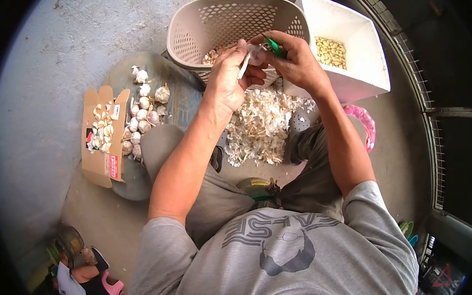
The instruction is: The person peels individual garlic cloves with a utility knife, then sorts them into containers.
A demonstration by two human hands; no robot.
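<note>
Over the near rim of the beige perforated basket (227, 2), my two hands meet at a whitish garlic bulb (254, 54). My left hand (232, 77) has its fingers closed round the bulb's left side, where a pale stem or strip of skin sticks down. A small green-handled tool (275, 48) is gripped in my right hand (297, 62), whose fingertips are against the bulb. The tool's blade is hidden. Beneath my hands, a heap of papery garlic skins (262, 127) lies on the floor between my feet. Reddish-skinned cloves (212, 55) show inside the basket.
Whole garlic bulbs (144, 115) lie on a grey surface at the left, beside a cardboard piece (99, 164) holding loose cloves (104, 128). A white box (356, 43) with peeled cloves (330, 52) stands right of the basket. Another person's leg (84, 274) shows at the lower left.
</note>
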